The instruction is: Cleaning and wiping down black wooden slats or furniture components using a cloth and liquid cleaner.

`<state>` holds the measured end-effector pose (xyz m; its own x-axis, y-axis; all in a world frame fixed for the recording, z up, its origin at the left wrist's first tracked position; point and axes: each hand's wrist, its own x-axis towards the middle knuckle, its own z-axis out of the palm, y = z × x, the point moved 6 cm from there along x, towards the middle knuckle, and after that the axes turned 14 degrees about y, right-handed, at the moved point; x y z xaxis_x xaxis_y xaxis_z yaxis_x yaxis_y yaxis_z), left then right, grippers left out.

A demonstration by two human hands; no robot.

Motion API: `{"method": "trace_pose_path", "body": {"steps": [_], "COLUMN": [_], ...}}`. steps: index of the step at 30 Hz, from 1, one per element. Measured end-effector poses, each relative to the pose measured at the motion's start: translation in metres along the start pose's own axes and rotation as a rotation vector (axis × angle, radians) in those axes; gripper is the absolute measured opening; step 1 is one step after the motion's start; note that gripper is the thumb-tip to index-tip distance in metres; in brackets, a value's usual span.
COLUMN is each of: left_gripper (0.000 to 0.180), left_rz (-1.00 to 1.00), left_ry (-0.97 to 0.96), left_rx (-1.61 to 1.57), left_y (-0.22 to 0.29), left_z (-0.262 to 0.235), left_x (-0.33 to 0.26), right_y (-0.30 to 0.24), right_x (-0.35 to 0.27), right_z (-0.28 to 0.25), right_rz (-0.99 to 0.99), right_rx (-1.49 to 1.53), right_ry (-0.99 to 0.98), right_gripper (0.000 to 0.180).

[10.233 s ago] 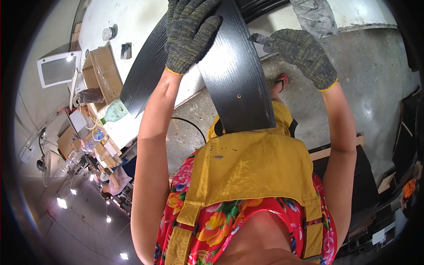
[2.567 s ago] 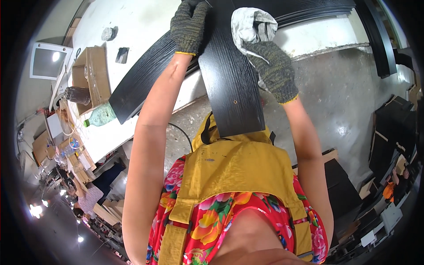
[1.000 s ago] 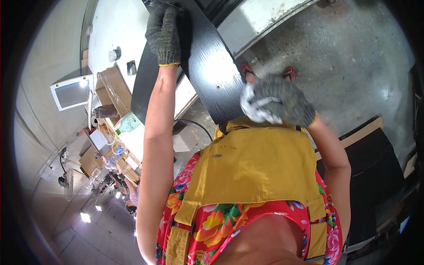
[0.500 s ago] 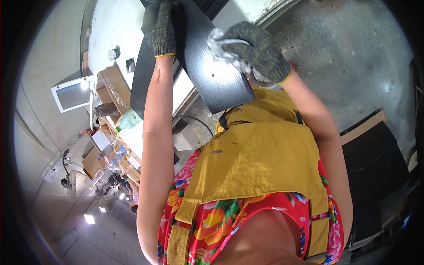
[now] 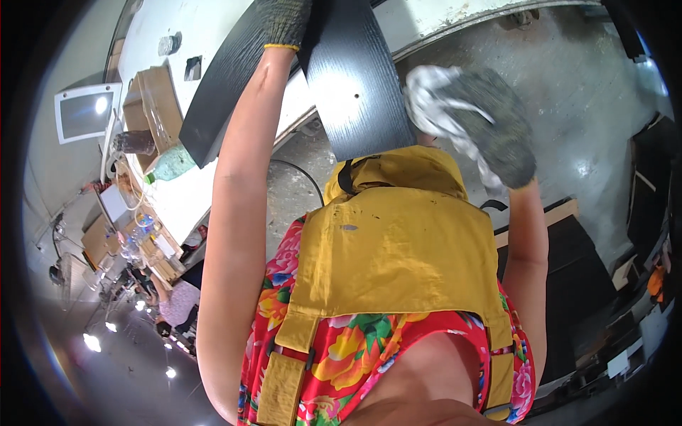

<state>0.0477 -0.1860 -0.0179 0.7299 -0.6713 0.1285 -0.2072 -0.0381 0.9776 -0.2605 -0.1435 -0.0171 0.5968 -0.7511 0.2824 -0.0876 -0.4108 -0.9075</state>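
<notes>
My right hand (image 5: 490, 124), in a dark knitted glove, is closed on a bunched white-grey rag (image 5: 428, 99). It is just right of a black wood-grain board (image 5: 380, 64), over the concrete floor, and slightly blurred. The board has a small round hole and a bright glare spot; its near end reaches my yellow apron. At the top edge my left hand (image 5: 285, 21), in a similar glove with a yellow cuff, lies at the boards; its fingers are out of the picture. Another black board (image 5: 220, 89) stretches under my left forearm.
Both boards lie across a white worktable (image 5: 167, 18). To the left are a cardboard box (image 5: 153, 106), a green-tinted plastic bottle (image 5: 172, 165) and a white-framed screen (image 5: 89, 113). Dark panels (image 5: 561, 291) lie at lower right. A person (image 5: 179, 305) is far off at lower left.
My right hand with the rag has moved right, off the board's surface and past its edge. The view has shifted, so the left hand sits higher and is more cut off.
</notes>
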Motion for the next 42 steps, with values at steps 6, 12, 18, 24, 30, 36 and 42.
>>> {"method": "trace_pose_path", "body": {"steps": [6, 12, 18, 24, 30, 36, 42], "left_gripper": [0.024, 0.023, 0.023, 0.023, 0.022, 0.023, 0.023], "left_rz": [0.110, 0.199, 0.367, 0.386, 0.421, 0.428, 0.434], "left_ry": [0.010, 0.042, 0.097, 0.126, 0.126, 0.148, 0.110], "left_rx": [0.210, 0.235, 0.296, 0.330, 0.327, 0.333, 0.298], "left_y": [0.009, 0.017, 0.021, 0.018, 0.018, 0.018, 0.022], "left_z": [-0.001, -0.013, -0.018, -0.020, -0.017, -0.023, -0.014], "left_x": [0.001, 0.003, 0.002, 0.004, 0.006, 0.002, 0.001], "right_y": [-0.030, -0.030, -0.037, -0.041, -0.042, -0.046, -0.041], "right_x": [0.035, -0.039, 0.007, -0.030, 0.005, -0.031, -0.008], "right_z": [0.065, 0.071, 0.074, 0.066, 0.073, 0.066, 0.083], "right_rz": [-0.440, -0.359, -0.494, -0.222, -0.273, -0.232, -0.407], "right_rx": [-0.814, -0.813, -0.799, -0.740, -0.812, -0.833, -0.868], "right_ry": [-0.256, -0.427, -0.355, -0.421, -0.377, -0.419, -0.371], "right_gripper": [0.041, 0.040, 0.036, 0.033, 0.034, 0.029, 0.036]}}
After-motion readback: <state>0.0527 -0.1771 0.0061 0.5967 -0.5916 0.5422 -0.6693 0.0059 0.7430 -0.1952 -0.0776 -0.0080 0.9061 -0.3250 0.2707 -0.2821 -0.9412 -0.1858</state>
